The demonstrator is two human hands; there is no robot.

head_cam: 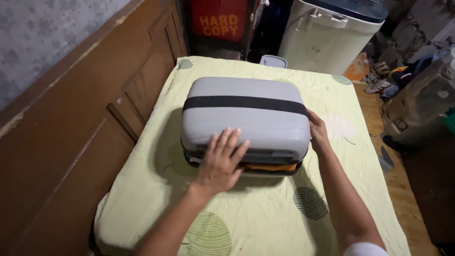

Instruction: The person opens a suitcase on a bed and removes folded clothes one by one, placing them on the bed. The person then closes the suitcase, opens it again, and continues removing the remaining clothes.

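Note:
A grey hard-shell suitcase [244, 116] with a black band across its lid lies flat on a mattress with a pale yellow-green sheet [265, 208]. Its lid sits slightly ajar at the near edge, where orange cloth [272, 167] shows in the gap. My left hand [222, 161] presses flat, fingers spread, on the near front of the lid. My right hand [318, 132] rests against the suitcase's right side near the corner, fingers partly hidden behind it.
A brown wooden panelled wall [85, 142] runs along the left of the mattress. Behind it stand a red box [219, 21] and a large white lidded bin [332, 33]. Shoes and clutter [379, 78] lie on the wooden floor at right.

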